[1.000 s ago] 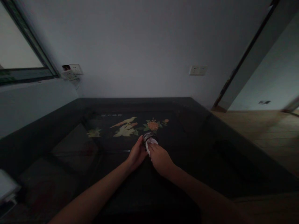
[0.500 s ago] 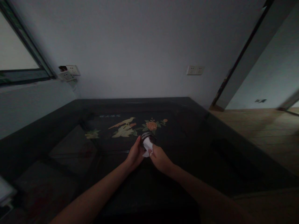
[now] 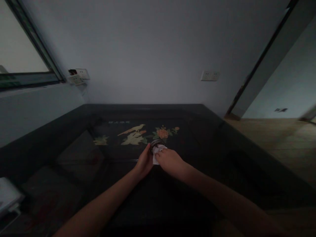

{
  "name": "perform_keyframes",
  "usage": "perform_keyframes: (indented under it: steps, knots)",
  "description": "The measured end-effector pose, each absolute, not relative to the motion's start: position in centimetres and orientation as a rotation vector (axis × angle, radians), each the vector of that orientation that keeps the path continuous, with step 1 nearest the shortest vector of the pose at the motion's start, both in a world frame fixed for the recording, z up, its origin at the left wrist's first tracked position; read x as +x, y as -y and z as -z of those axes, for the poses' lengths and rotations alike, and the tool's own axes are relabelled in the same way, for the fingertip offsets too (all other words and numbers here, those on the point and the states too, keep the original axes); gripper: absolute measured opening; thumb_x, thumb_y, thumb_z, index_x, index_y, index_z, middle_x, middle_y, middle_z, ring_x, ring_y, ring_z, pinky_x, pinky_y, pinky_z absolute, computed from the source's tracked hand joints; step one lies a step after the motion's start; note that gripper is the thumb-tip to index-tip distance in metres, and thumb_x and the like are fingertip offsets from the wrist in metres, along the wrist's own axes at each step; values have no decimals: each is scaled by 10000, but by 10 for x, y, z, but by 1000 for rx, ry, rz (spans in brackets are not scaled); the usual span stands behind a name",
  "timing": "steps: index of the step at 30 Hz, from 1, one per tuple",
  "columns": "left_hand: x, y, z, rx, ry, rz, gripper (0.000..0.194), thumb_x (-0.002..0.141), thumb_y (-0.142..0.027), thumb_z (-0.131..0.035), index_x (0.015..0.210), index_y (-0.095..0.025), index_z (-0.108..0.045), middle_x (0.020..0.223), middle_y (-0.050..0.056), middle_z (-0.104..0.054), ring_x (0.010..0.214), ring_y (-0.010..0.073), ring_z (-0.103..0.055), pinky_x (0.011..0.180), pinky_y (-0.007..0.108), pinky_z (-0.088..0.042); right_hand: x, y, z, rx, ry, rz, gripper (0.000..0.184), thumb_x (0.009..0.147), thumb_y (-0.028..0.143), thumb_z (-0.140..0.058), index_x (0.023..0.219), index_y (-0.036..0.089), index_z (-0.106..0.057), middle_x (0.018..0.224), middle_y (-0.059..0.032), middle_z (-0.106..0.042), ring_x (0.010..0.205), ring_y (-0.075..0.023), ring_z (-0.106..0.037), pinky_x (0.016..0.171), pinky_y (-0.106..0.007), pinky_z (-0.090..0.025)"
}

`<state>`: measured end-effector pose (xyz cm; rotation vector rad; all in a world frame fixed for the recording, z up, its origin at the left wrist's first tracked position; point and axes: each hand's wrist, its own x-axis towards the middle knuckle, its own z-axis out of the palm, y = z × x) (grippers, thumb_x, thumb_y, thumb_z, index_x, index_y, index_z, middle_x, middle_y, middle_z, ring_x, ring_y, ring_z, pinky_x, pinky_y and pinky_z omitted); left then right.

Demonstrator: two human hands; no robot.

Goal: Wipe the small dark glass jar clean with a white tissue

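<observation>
Above the dark glossy table, my left hand is closed around the left side of a dark, round, shiny-rimmed object. Its exact kind is too dim to tell. My right hand pinches a crumpled white tissue and presses it to the near side of that round object. The two hands almost meet in front of me. The tissue and fingers hide the lower part of the object.
The tabletop bears an inlaid bird and an orange flower. A white device with a cable sits at the left edge. Wall sockets are behind the table, and a long dark object lies on the right.
My right hand has turned over the tissue, its fingers now on top of it at the round object. My left hand keeps its hold. The view has shifted slightly left.
</observation>
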<state>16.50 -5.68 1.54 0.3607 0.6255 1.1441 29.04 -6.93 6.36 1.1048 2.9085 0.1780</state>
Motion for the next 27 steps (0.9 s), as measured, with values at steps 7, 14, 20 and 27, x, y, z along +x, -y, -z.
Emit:
perform_keyframes:
  steps: [7,14,20,27]
  knots:
    - [154,49,-17,316,-614,-1280,337,938,-302,-356,884,-134,-644,777,51,-693,788,171,-653,814,298,-483,275,55,-70,1401,-2936,438,324,801,56,-409,1079,125,-559,1021,-142,-674,911,-236,-646,752,-316,-472]
    - [155,51,-20,291,-575,-1260,302,933,-326,-393,911,-149,-636,803,37,-699,712,137,-644,702,255,-495,273,40,-67,1585,-2988,1063,361,790,-5,-347,1052,107,-567,1031,-103,-672,950,-169,-624,809,-247,-465]
    - [153,49,-15,300,-570,-1200,381,939,-358,-351,899,-124,-649,776,65,-691,813,184,-650,831,306,-467,265,52,-76,1462,-2893,529,287,799,51,-430,1039,84,-584,978,-175,-677,885,-253,-653,740,-329,-487]
    - [151,45,-11,290,-551,-1209,358,928,-378,-379,903,-157,-660,815,43,-695,850,178,-647,888,303,-435,257,63,-83,1140,-2822,-111,299,862,45,-374,1009,59,-635,976,-179,-682,901,-268,-648,727,-366,-508]
